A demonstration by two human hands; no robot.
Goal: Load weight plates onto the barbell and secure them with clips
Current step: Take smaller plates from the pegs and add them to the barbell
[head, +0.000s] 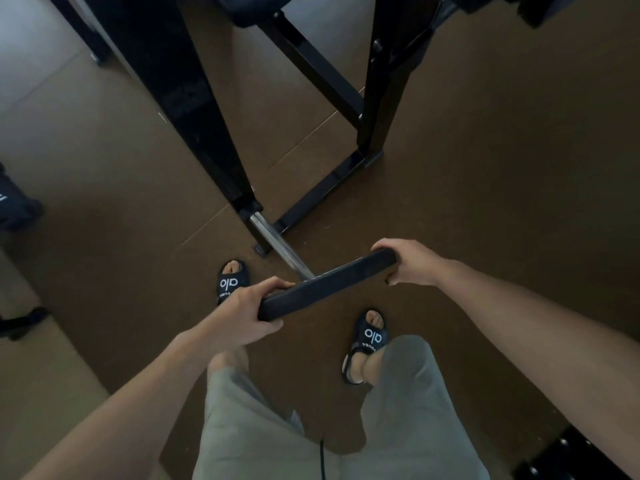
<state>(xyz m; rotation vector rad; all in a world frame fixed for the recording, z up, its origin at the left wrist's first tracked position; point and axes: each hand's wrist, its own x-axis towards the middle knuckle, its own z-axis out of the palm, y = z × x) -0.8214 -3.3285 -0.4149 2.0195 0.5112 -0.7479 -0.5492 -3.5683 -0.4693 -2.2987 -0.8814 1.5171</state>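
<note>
While both hands grip it, matte black plate (327,284) meets shiny steel barbell sleeve (277,242).

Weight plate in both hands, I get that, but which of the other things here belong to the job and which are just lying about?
Part of the job:
- weight plate, seen edge-on
- left hand and right hand gripping its two ends
- barbell sleeve, its tip at the plate
- black rack

Just lying about:
- dark bag at the left edge
- black studded object, bottom right

Black plate (327,285), chrome barbell (277,242), brown floor (485,168)
</note>
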